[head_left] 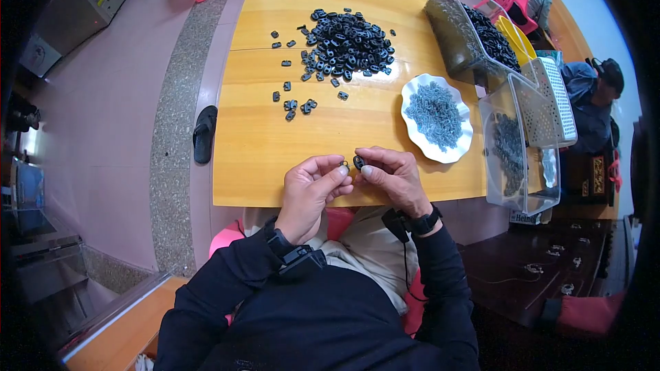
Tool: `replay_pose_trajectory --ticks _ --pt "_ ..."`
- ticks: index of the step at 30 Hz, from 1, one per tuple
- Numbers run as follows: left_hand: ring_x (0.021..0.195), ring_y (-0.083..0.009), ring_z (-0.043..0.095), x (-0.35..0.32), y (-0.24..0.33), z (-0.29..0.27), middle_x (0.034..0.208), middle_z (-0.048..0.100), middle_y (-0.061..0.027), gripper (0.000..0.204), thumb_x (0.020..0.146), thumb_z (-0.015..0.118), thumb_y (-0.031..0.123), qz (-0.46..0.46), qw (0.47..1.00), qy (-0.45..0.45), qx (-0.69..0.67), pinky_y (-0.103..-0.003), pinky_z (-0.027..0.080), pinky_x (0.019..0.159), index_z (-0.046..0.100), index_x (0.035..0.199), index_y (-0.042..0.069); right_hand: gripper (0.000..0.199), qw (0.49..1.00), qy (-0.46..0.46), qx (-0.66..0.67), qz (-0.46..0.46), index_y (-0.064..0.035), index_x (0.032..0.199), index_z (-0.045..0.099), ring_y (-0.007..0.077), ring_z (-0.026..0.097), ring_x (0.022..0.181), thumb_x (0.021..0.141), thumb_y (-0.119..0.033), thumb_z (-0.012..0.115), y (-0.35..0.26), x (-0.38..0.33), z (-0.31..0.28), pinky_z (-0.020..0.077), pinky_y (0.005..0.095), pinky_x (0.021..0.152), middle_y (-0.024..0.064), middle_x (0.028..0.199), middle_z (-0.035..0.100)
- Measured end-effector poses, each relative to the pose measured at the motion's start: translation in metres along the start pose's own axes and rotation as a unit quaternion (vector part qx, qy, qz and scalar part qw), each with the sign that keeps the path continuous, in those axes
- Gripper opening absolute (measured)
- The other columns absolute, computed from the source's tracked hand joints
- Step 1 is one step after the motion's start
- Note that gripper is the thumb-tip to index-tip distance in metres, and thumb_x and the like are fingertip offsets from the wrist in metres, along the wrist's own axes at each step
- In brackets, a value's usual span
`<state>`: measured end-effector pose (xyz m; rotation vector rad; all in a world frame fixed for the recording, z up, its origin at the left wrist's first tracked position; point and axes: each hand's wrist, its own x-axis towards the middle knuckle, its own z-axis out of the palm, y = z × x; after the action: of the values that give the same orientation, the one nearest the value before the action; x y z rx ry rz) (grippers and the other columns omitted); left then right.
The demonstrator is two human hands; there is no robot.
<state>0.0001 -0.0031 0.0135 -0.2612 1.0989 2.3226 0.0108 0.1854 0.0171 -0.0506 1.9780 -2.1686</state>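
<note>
Head view. A yellow wooden table (pixel 261 144) is seen from above, its edges bent by the lens. Both hands are held together over its near edge. A small black plastic piece (pixel 358 162) is pinched between thumb and forefinger of the right hand (pixel 393 177); its shape is largely hidden by the fingertips. A tiny pale part (pixel 345 163), too small to be identified, is gripped at the fingertips of the left hand (pixel 313 189), just beside the black piece; whether the two touch cannot be told. A heap of similar black pieces (pixel 347 45) is spread at the far middle of the table, with strays scattered nearer. A white scalloped plate (pixel 415 134) of small grey-blue parts is set to the right. Clear plastic bins (pixel 512 185) are ranged along the right edge; their contents are blurred by the walls. A black sandal (pixel 204 134) is seen on the floor at left. Another seated person (pixel 592 96) is cut off at the right rim.
</note>
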Motion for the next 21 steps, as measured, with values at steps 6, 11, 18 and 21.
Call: replay_pose_trajectory --ticks 6,11,18,21 --pt "0.082 -0.0143 0.063 0.0001 -0.0004 0.0 0.096 0.062 -0.009 0.021 0.089 0.06 0.004 0.001 1.0 0.002 0.004 -0.026 0.055 0.074 0.057 0.109 -0.003 0.031 1.0 -0.008 -0.015 -0.006 0.0058 0.117 0.059 0.0096 0.059 0.085 0.089 -0.006 0.062 -0.0002 0.0 -0.0012 0.0498 0.0225 0.076 0.0031 0.094 0.06" --pt "0.082 -0.0143 0.063 -0.0002 0.0005 0.0008 0.096 0.062 -0.009 0.022 0.089 0.06 0.004 -0.007 1.0 0.006 0.009 -0.026 0.055 0.073 0.057 0.109 -0.003 0.03 1.0 -0.014 -0.012 -0.002 0.0057 0.117 0.059 0.0095 0.059 0.084 0.089 -0.006 0.061 0.0001 -0.0001 -0.0027 0.0494 0.0221 0.076 0.0028 0.094 0.06" --pt "0.081 -0.0143 0.063 0.0003 -0.0009 0.0 0.094 0.063 -0.0091 0.022 0.089 0.06 0.005 -0.004 1.0 0.008 0.014 -0.026 0.055 0.073 0.057 0.11 -0.003 0.031 1.0 -0.005 -0.009 0.004 0.0054 0.118 0.058 0.0087 0.058 0.084 0.09 -0.007 0.061 0.0026 0.0001 -0.0015 0.0493 0.0216 0.075 0.0018 0.095 0.06" --pt "0.08 -0.0143 0.063 0.0001 -0.0002 0.0003 0.093 0.063 -0.009 0.022 0.089 0.06 0.005 -0.005 1.0 0.006 0.015 -0.026 0.055 0.073 0.057 0.109 -0.002 0.03 1.0 0.004 0.02 0.015 0.0042 0.117 0.059 0.0113 0.062 0.086 0.088 -0.004 0.063 0.0063 0.0 -0.0027 0.052 0.0247 0.077 0.0063 0.101 0.063"
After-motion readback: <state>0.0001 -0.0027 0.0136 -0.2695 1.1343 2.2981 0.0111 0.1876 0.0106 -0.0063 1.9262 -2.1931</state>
